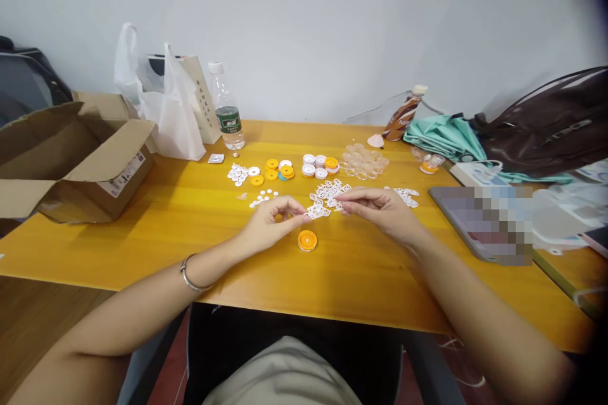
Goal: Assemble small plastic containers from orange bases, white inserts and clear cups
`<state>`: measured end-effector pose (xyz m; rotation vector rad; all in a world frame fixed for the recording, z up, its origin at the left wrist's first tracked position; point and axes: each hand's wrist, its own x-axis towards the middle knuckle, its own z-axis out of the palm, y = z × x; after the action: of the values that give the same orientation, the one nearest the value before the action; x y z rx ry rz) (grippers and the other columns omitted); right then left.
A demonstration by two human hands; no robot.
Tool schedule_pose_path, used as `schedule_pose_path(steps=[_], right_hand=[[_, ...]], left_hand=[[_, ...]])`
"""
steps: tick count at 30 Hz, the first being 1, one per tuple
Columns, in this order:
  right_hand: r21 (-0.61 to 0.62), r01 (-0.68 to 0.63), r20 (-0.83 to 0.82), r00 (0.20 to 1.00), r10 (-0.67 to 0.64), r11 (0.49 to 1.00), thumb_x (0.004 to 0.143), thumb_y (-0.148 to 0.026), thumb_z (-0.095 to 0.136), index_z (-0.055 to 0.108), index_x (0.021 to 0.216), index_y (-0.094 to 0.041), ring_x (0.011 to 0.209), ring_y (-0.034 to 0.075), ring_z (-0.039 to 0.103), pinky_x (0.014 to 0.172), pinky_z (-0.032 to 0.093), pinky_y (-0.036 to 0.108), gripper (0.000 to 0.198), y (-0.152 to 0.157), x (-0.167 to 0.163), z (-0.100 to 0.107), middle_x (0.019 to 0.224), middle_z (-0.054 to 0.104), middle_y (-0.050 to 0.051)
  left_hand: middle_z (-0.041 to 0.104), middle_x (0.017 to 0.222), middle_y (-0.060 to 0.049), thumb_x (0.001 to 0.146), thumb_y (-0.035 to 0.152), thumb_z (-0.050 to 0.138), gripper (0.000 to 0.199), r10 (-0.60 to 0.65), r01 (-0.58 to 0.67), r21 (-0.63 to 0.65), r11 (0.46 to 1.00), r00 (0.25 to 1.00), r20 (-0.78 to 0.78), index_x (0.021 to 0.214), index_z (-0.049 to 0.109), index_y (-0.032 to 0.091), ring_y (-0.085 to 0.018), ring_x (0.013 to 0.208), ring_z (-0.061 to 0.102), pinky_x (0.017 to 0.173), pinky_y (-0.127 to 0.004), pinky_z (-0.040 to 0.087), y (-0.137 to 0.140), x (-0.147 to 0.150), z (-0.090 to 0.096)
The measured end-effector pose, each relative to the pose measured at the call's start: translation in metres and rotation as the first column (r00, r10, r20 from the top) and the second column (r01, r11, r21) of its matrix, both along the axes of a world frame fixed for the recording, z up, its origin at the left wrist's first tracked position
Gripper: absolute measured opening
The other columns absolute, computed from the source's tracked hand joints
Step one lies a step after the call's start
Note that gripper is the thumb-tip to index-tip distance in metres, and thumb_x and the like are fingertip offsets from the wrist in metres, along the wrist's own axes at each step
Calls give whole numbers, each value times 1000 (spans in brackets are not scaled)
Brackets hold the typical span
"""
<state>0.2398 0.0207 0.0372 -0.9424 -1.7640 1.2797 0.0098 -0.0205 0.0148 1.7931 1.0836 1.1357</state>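
My left hand point(270, 223) is closed in a pinch on a small white plastic piece point(315, 211) with cut-outs. Facing it, my right hand point(388, 214) also pinches with thumb and forefinger at the edge of the white pile. A small white piece seems to be between those fingertips, too small to make out. Just beyond both hands lies the pile of white cut-out pieces point(327, 189). An orange round disc point(307, 240) with a white rim below it sits on the table, nearer to me than my fingertips.
Behind the pile are white round cases point(308, 159), orange discs point(271, 164) and clear rings point(363, 164). Small white discs point(237, 174) lie left. A cardboard box point(99, 164), water bottle point(228, 114), tablet point(465, 221) and brown drink bottle point(403, 115) stand around the wooden table point(370, 285).
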Motion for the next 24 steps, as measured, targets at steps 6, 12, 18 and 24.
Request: schedule_pose_path(steps=[6, 12, 18, 24], right_hand=[[15, -14, -203, 979, 17, 1000, 61, -24, 77, 71, 81, -26, 75, 12, 61, 72, 52, 25, 21, -18, -16, -4, 85, 67, 0], [21, -20, -204, 979, 24, 1000, 65, -24, 74, 71, 87, -27, 81, 13, 62, 78, 51, 28, 22, -21, -24, -9, 89, 68, 0], [62, 4, -129, 992, 4, 998, 67, -27, 73, 73, 84, -27, 83, 15, 62, 80, 50, 31, 18, -20, -25, -13, 88, 69, 1], [185, -8, -145, 989, 36, 983, 69, -28, 72, 72, 86, -30, 81, 15, 59, 77, 50, 31, 17, -18, -25, -13, 84, 64, 1]], left_hand=[[64, 72, -2, 75, 30, 64, 16, -8, 8, -8, 1000, 1000, 4, 76, 62, 14, -9, 63, 53, 60, -21, 42, -4, 3, 1], [64, 70, -2, 75, 30, 65, 16, -15, 15, -8, 1000, 1000, 10, 75, 62, 13, -9, 62, 52, 60, -21, 42, -6, 5, 2], [64, 71, -2, 75, 28, 65, 15, -3, 3, 15, 1000, 1000, 12, 75, 62, 14, -9, 62, 52, 60, -21, 42, -5, 5, 2], [63, 69, -2, 75, 30, 65, 16, 8, -9, 28, 1000, 1000, 23, 73, 62, 14, -10, 63, 53, 62, -22, 42, -6, 4, 2]])
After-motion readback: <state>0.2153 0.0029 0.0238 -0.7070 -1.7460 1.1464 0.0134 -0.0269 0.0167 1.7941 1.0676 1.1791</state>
